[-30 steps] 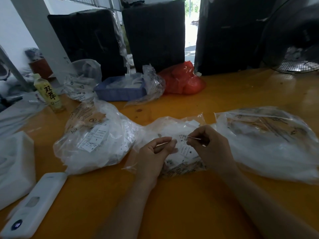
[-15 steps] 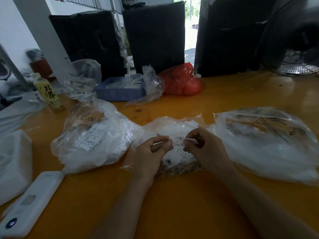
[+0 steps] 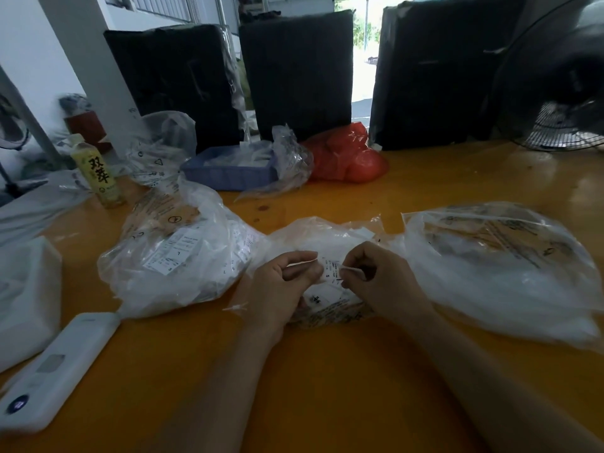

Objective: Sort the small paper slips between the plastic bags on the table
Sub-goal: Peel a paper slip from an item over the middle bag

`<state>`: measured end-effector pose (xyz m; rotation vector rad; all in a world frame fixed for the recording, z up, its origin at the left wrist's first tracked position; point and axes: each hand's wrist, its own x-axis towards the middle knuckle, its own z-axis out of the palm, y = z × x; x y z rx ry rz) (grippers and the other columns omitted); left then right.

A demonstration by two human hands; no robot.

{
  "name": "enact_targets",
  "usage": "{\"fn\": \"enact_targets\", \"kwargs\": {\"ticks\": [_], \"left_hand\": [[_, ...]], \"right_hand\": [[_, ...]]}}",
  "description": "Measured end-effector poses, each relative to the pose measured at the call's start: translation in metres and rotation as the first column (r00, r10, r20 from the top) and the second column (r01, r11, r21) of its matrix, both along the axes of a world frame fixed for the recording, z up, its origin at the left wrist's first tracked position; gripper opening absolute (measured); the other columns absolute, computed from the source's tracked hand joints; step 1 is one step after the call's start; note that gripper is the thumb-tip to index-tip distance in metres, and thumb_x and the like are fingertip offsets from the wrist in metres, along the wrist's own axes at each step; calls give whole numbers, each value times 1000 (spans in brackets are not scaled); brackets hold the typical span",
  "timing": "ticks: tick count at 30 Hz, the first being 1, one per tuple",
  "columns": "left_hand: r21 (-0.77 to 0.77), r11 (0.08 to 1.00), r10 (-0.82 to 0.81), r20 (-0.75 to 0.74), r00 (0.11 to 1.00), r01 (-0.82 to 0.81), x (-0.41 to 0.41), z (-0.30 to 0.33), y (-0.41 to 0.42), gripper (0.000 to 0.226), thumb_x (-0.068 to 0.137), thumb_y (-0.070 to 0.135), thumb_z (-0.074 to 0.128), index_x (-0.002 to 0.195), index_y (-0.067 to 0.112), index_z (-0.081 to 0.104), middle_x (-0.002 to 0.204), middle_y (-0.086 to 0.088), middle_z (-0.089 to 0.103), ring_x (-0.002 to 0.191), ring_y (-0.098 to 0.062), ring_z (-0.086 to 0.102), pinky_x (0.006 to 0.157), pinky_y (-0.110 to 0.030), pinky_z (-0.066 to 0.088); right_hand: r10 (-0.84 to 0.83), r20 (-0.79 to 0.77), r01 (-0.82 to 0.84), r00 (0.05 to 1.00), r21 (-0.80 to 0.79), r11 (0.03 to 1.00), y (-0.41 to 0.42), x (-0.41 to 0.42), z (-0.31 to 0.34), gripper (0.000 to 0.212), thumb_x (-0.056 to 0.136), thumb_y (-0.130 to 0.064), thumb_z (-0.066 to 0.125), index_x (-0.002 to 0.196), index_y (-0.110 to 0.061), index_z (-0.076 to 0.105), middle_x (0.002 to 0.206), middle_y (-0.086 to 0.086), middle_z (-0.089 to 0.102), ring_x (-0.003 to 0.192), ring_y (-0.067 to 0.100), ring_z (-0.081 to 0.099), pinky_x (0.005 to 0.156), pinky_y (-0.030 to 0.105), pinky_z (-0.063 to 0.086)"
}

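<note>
Orange surface (image 3: 327, 371) carrying three clear bags, laid out probably as sorting piles. Right bag (image 3: 496, 266) just beside the right-hand fingers (image 3: 351, 268), left bag (image 3: 176, 256) just beside the left-hand fingers (image 3: 302, 260), within easy reach for dropping. Middle bag (image 3: 327, 237) directly under and behind both sets of fingers, likely the source. Right hand (image 3: 382, 282) curled, pinching a slip (image 3: 354, 271). Left hand (image 3: 281, 286) curled, pinching another slip (image 3: 302, 263), apparently held up to read the size.
</note>
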<state>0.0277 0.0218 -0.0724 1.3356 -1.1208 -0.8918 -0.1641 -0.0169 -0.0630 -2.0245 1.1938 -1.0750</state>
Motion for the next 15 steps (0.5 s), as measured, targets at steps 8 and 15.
{"fn": "enact_targets", "kwargs": {"ticks": [8, 15], "left_hand": [[-28, 1000, -10, -12, 1000, 9, 1, 3, 2, 20, 89, 17, 84, 104, 28, 77, 91, 12, 82, 53, 3, 67, 46, -14, 48], [-58, 997, -58, -24, 998, 57, 2, 3, 4, 23, 88, 20, 84, 109, 26, 76, 100, 10, 83, 101, -5, 77, 82, -29, 60]], "right_hand": [[-24, 1, 24, 1000, -37, 999, -2, -1, 2, 5, 96, -26, 69, 101, -24, 71, 83, -14, 70, 79, 6, 68, 75, 33, 59], [-18, -74, 9, 997, -128, 992, -4, 0, -2, 9, 95, -23, 68, 93, -31, 66, 81, -17, 66, 79, -1, 62, 63, 12, 47]]}}
